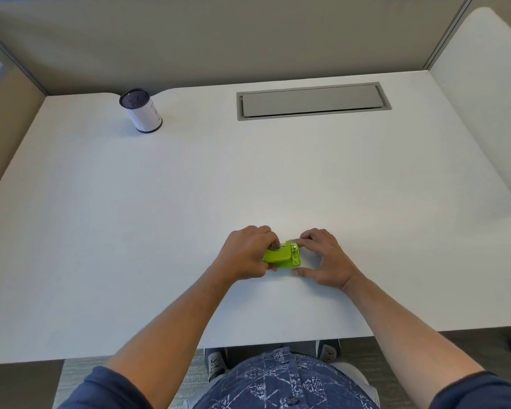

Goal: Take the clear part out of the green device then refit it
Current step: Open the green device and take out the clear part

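Where gripped, green device (pixel 281 255) small, blocky.

The bench (pixel 189 202) lies bare and wide on every side of the hands (pixel 248 255), which close round the device (pixel 281 255) near the front edge. The only upright obstacle is a cup (pixel 142 113), well apart at far left. A flush hatch (pixel 313 100) sits far back; partitions wall the back and sides.

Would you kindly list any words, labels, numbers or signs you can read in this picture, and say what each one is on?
None can be read.
White cylindrical cup with dark mesh top: a faint dark mark on its side, too blurred to read.
Small lime-green plastic device: no lettering visible.
White desk: no text.
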`<action>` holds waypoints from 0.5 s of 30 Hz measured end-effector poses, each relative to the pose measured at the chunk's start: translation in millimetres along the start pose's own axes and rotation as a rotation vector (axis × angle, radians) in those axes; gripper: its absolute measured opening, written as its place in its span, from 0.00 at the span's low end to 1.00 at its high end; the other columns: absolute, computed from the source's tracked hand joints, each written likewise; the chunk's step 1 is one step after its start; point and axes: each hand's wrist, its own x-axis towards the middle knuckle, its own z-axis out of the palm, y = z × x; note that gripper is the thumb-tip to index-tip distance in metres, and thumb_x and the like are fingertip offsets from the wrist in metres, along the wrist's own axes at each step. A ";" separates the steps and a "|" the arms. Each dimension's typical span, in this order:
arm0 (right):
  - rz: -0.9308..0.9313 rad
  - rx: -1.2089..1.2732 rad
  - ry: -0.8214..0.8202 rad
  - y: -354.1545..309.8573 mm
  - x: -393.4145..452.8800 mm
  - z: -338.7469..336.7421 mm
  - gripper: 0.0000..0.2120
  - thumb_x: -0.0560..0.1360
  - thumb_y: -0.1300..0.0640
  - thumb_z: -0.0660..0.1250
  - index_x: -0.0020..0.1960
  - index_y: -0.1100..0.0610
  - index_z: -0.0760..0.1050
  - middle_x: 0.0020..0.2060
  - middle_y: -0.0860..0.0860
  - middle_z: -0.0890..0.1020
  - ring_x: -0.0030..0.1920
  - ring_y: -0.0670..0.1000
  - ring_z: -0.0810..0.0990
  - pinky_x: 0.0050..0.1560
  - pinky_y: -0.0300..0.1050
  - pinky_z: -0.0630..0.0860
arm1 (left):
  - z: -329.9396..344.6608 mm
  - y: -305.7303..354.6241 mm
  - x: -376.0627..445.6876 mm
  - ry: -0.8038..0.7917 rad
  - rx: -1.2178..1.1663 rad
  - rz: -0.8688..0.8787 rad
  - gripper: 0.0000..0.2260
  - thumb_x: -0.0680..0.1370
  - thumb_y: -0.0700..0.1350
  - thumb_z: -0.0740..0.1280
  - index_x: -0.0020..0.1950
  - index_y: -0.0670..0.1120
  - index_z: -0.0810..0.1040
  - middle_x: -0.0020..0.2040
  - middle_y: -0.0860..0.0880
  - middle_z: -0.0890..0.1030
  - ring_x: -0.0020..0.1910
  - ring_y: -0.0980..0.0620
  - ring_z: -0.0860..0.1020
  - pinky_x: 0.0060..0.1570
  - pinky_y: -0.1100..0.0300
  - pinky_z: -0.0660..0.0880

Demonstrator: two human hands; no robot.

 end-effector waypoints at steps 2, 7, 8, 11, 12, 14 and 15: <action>0.025 0.037 -0.021 -1.4 -1.1 -1.9 0.43 0.61 0.38 0.81 0.72 0.43 0.70 0.57 0.40 0.73 0.61 0.43 0.70 0.68 0.48 0.66 | -0.1 1.0 -0.1 0.000 0.001 0.002 0.20 0.70 0.57 0.76 0.59 0.56 0.77 0.54 0.57 0.79 0.51 0.51 0.76 0.43 0.55 0.74; -0.011 0.056 0.104 -14.3 -1.1 -5.4 0.42 0.64 0.31 0.76 0.73 0.43 0.68 0.58 0.40 0.74 0.62 0.44 0.71 0.67 0.41 0.63 | -2.1 3.3 1.3 0.005 0.003 0.018 0.20 0.70 0.56 0.77 0.59 0.55 0.78 0.54 0.57 0.79 0.52 0.51 0.76 0.42 0.56 0.72; -0.043 0.050 0.144 -18.2 0.4 -5.4 0.37 0.65 0.32 0.75 0.70 0.43 0.72 0.58 0.41 0.75 0.62 0.44 0.72 0.66 0.41 0.65 | -2.5 4.0 1.7 0.008 0.004 0.024 0.20 0.70 0.56 0.76 0.59 0.54 0.78 0.54 0.56 0.79 0.52 0.51 0.75 0.41 0.57 0.72; -0.132 0.034 0.200 -29.1 6.9 -4.7 0.23 0.68 0.39 0.77 0.59 0.48 0.81 0.54 0.44 0.77 0.57 0.46 0.75 0.60 0.47 0.69 | -3.8 6.4 3.7 0.014 0.004 0.043 0.19 0.71 0.55 0.76 0.58 0.53 0.78 0.53 0.55 0.79 0.52 0.51 0.75 0.40 0.58 0.69; -0.144 0.033 0.193 -32.3 8.6 -4.9 0.21 0.68 0.41 0.78 0.57 0.48 0.82 0.53 0.44 0.78 0.56 0.46 0.75 0.59 0.48 0.70 | -4.6 6.8 4.7 0.015 0.001 0.046 0.18 0.71 0.54 0.76 0.58 0.53 0.78 0.53 0.55 0.79 0.52 0.51 0.74 0.40 0.58 0.69; -0.138 0.039 0.166 -37.1 10.4 -6.2 0.18 0.68 0.43 0.78 0.55 0.48 0.82 0.53 0.43 0.77 0.54 0.45 0.75 0.57 0.47 0.71 | -6.9 7.5 6.7 0.016 0.003 0.052 0.19 0.71 0.54 0.77 0.59 0.52 0.78 0.53 0.55 0.79 0.52 0.51 0.74 0.41 0.58 0.69; -0.123 0.049 0.147 -38.6 11.0 -7.2 0.18 0.68 0.43 0.79 0.55 0.47 0.82 0.53 0.42 0.77 0.55 0.45 0.75 0.57 0.46 0.72 | -7.9 7.9 7.6 0.015 0.006 0.056 0.19 0.71 0.54 0.77 0.59 0.52 0.78 0.53 0.55 0.79 0.52 0.51 0.73 0.41 0.58 0.68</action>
